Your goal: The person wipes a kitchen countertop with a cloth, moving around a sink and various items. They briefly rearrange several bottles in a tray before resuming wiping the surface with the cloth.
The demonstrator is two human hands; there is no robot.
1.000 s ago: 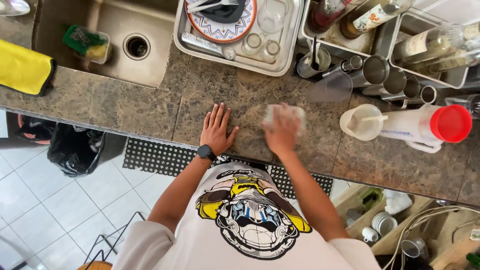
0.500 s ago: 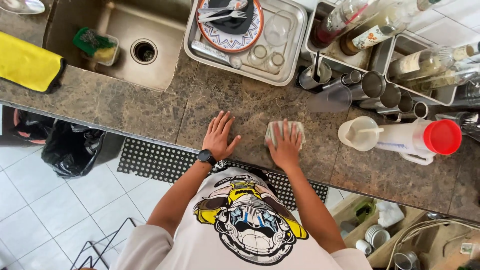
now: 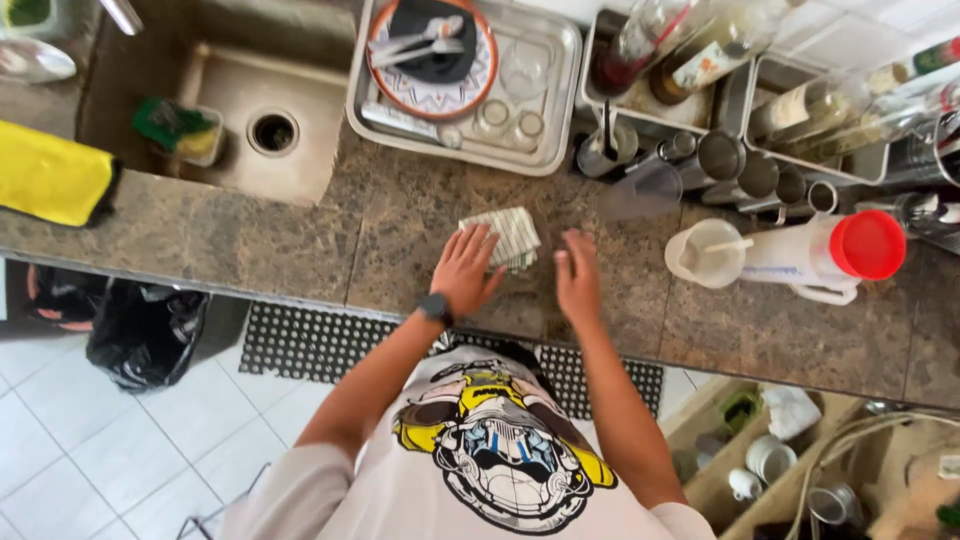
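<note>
The top of the picture cuts off the bottles (image 3: 700,45) in the metal bins, so I cannot count them surely; at least four necks show. Part of the folded checked cloth (image 3: 505,238) is hidden under the fingers of the left hand (image 3: 465,270). The things on the low shelf at the bottom right are too small to name.

The surface is a brown speckled stone counter (image 3: 300,250). Below it there is a white tiled floor, one black rubber mat (image 3: 300,345) and one black rubbish bag (image 3: 145,335). One steel sink (image 3: 240,170) is set into the counter, with a green sponge in a small tub (image 3: 180,130) inside it. One yellow cloth (image 3: 50,185) lies at the left edge.

The cloth lies on the counter in front of the dish tray (image 3: 565,80). The left hand is flat and open, its fingertips resting on the cloth, gripping nothing. The right hand (image 3: 578,280) is also open and empty, flat on the stone just beside the cloth. One plate (image 3: 432,55) with cutlery is in the tray. One white jug with a red lid (image 3: 800,258) lies on its side to the right.
</note>
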